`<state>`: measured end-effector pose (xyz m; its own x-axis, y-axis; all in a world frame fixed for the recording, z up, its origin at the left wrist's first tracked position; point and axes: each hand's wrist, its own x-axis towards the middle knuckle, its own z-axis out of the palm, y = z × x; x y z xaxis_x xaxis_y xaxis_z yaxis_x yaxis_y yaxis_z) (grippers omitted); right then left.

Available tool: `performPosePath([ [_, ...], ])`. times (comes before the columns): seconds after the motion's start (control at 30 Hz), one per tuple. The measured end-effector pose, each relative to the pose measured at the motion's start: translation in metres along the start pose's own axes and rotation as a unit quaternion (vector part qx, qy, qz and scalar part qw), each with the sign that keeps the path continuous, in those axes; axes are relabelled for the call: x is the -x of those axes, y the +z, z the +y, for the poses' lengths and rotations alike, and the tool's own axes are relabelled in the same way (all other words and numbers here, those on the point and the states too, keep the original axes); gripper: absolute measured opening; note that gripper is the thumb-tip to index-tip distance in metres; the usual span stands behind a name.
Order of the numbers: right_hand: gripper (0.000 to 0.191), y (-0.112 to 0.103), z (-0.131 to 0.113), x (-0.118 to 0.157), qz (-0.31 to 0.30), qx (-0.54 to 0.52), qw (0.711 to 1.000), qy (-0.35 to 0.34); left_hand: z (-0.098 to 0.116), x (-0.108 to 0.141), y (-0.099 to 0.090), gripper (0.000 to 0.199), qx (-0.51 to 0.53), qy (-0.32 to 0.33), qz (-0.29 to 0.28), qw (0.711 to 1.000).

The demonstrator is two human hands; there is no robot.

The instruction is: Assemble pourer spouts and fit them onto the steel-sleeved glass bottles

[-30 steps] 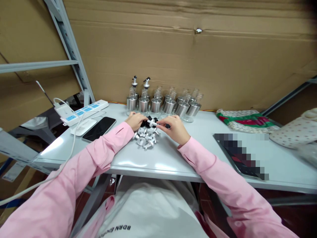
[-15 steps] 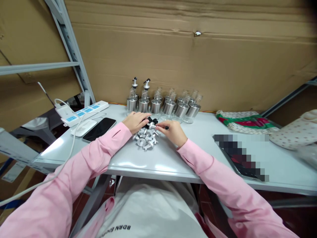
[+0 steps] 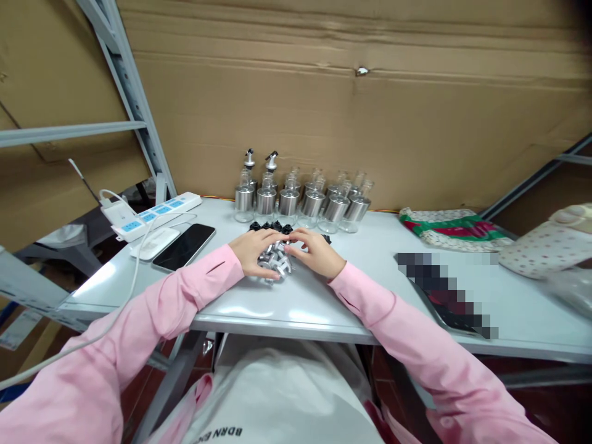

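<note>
So the left hand [image 3: 259,251] is spread, thumb apart, curled round the pile of silvery metal spout pieces [image 3: 276,260] on the grey glossy tabletop [image 3: 259,302]. Right hand [image 3: 317,251] is on the pile's other side, fingers bent, thumb and fingertips slightly apart.

Six steel-sleeved bottles [image 3: 289,202] stood in the front row, those behind were too overlapped to count, two pourers [image 3: 271,162] topped back bottles, one phone [image 3: 184,247] and one power strip [image 3: 160,215] lay leftward, silver parts [image 3: 279,261] and black parts [image 3: 287,229] bunched uncountably.
</note>
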<state>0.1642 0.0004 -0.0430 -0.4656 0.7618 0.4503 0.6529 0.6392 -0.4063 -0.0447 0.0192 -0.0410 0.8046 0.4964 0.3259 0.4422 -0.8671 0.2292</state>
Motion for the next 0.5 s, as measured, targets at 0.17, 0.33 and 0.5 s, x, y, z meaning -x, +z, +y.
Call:
performPosePath([
  [0.17,0.033,-0.0016,0.001,-0.0009,0.001,-0.026,1.0,0.006,-0.0049,0.0006,-0.0018,0.076,-0.015,-0.002,0.004,1.0],
  [0.33,0.029,-0.002,-0.0005,-0.0008,0.019,-0.066,0.997,0.041,-0.0072,0.0005,-0.0016,0.071,-0.019,-0.008,0.0,1.0],
  [0.5,0.03,-0.0047,-0.0024,-0.0009,0.031,-0.062,0.995,0.073,-0.0056,0.0002,-0.0034,0.069,-0.017,-0.003,0.007,1.0],
])
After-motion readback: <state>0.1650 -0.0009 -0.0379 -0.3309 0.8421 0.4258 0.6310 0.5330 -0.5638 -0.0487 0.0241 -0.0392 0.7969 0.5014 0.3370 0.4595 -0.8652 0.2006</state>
